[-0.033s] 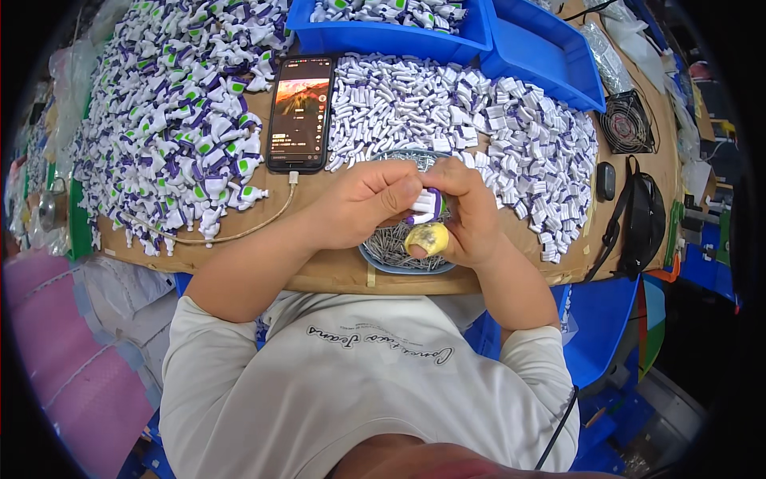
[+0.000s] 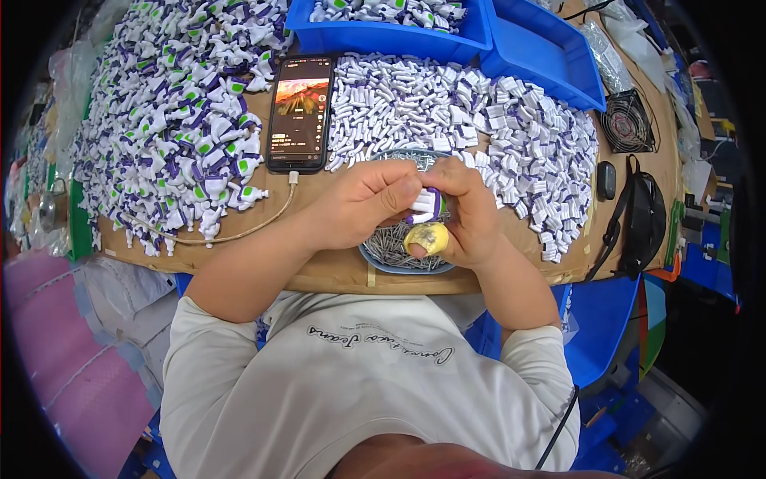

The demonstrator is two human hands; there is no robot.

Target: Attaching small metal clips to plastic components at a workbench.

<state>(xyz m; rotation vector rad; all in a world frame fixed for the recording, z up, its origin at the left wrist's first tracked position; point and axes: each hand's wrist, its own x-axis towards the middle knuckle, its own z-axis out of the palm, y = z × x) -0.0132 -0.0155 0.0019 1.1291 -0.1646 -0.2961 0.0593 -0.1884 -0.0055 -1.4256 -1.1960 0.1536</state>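
My left hand (image 2: 363, 201) and my right hand (image 2: 472, 217) meet just above a round dish (image 2: 375, 257) filled with small metal pins. Between the fingertips of both hands sits a small white and purple plastic piece (image 2: 427, 204). Both hands pinch it. My right thumb wears a worn yellow wrap (image 2: 425, 238) and presses at the underside of the piece. The dish lies at the near edge of the wooden table (image 2: 319, 271), mostly hidden under my hands.
A phone (image 2: 299, 112) with a lit screen lies behind my left hand, its cable (image 2: 231, 236) trailing left. Piles of white, purple and green parts (image 2: 183, 120) and small white pieces (image 2: 511, 128) surround it. Blue bins (image 2: 542, 60), a small fan (image 2: 626, 120) and a black bag (image 2: 648, 219) stand right.
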